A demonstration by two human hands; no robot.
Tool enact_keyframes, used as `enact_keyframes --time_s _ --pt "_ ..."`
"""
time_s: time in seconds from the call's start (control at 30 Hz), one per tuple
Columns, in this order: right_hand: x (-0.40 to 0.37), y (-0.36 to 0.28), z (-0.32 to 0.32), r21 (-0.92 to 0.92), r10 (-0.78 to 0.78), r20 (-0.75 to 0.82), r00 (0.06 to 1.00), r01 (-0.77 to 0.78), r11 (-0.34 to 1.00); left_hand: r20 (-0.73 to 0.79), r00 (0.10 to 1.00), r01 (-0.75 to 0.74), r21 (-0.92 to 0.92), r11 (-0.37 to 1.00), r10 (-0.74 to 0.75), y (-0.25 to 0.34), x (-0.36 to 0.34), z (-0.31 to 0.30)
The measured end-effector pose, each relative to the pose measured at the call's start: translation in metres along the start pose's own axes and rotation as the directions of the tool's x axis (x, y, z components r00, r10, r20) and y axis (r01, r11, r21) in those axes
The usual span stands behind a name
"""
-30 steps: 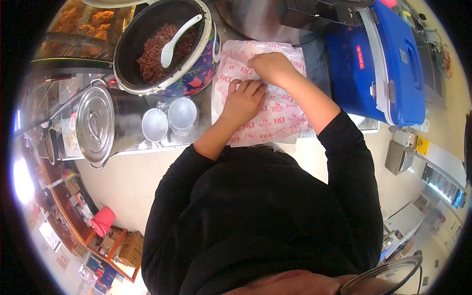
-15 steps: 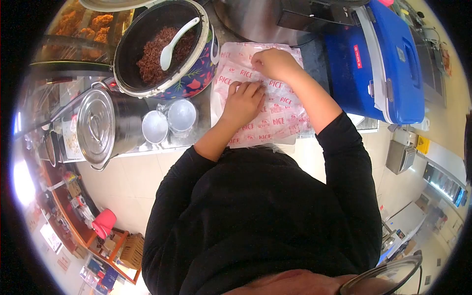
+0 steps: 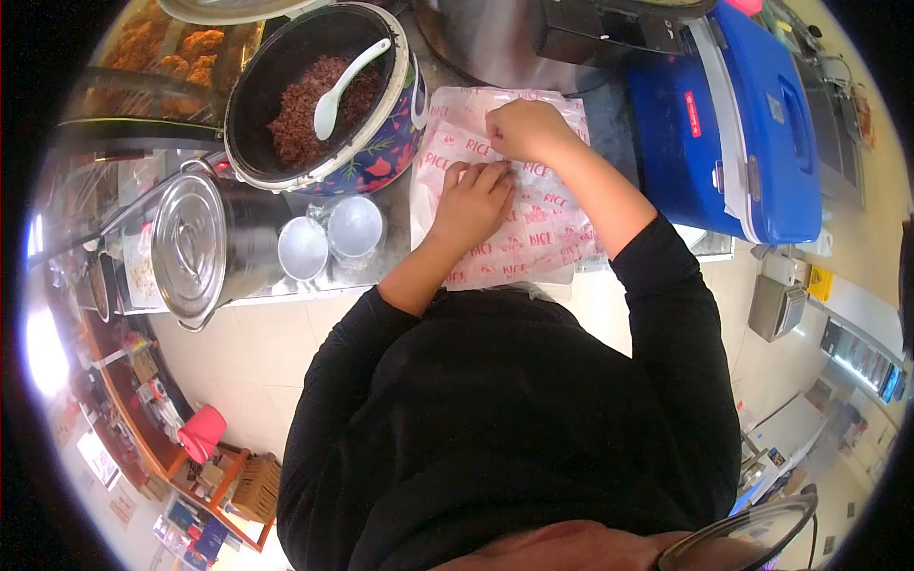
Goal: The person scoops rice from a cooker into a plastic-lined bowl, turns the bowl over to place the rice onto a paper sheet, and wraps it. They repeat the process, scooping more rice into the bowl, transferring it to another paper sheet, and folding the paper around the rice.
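Note:
Sheets of white wrapping paper point(image 3: 514, 252), printed with "RICE" in red, lie on the counter in front of me. My left hand point(image 3: 474, 202) rests on the paper with its fingers slightly bent and a little apart. Further up the sheets, my right hand point(image 3: 535, 131) is closed, its fingertips curled down at the paper. Whatever is between those fingertips, if anything, is hidden. Left of the paper stands a flower-patterned rice pot point(image 3: 367, 157), open, with dark reddish rice point(image 3: 300, 119) inside. A white rice spoon point(image 3: 328, 112) lies on the rice.
Two white cups point(image 3: 354, 226) and a lidded steel pot point(image 3: 190, 247) stand at the left. A blue cooler box point(image 3: 776, 124) sits on the right, and a black appliance point(image 3: 609, 29) behind. Fried food point(image 3: 195, 57) shows behind glass at far left. The counter's front edge is near my body.
The whole view has shifted down very slightly. My right hand is closed a little more tightly; my left hand stays in place on the paper.

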State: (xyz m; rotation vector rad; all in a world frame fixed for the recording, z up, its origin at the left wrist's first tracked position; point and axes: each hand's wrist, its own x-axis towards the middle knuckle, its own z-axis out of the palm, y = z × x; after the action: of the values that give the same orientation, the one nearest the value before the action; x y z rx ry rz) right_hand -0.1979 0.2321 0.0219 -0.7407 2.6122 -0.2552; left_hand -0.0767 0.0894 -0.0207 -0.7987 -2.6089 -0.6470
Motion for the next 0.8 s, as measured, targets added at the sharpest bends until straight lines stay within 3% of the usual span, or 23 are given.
enact_keyframes --time_s 0.17,0.37,0.43,0.53,0.63,0.8 --pt "-0.003 -0.001 0.009 0.014 0.023 -0.118 0.993 -0.022 1.0 -0.008 1.0 -0.001 0.009 1.0 0.001 0.0 -0.001 0.002" --pt "0.004 -0.002 0.002 0.042 0.041 0.049 0.998 -0.044 0.998 0.002 1.0 0.021 -0.006 1.0 -0.021 0.0 0.0 -0.001" --pt "0.006 0.004 0.005 0.136 0.005 0.005 1.0 -0.006 0.991 0.021 0.998 0.054 -0.023 0.998 -0.054 -0.003 0.002 -0.008" --pt "0.002 0.006 -0.001 0.239 -0.048 -0.039 0.998 0.056 0.969 0.035 0.97 0.242 -0.098 0.965 -0.24 -0.015 0.009 -0.013" --pt "-0.004 0.003 -0.005 0.326 -0.077 -0.064 0.995 0.094 0.941 -0.063 0.954 0.277 -0.195 0.941 -0.294 -0.038 0.018 0.0" --pt "-0.005 0.005 -0.005 0.337 -0.161 -0.11 0.981 0.189 0.922 0.071 0.963 0.267 -0.147 0.952 -0.259 -0.053 0.027 0.0"
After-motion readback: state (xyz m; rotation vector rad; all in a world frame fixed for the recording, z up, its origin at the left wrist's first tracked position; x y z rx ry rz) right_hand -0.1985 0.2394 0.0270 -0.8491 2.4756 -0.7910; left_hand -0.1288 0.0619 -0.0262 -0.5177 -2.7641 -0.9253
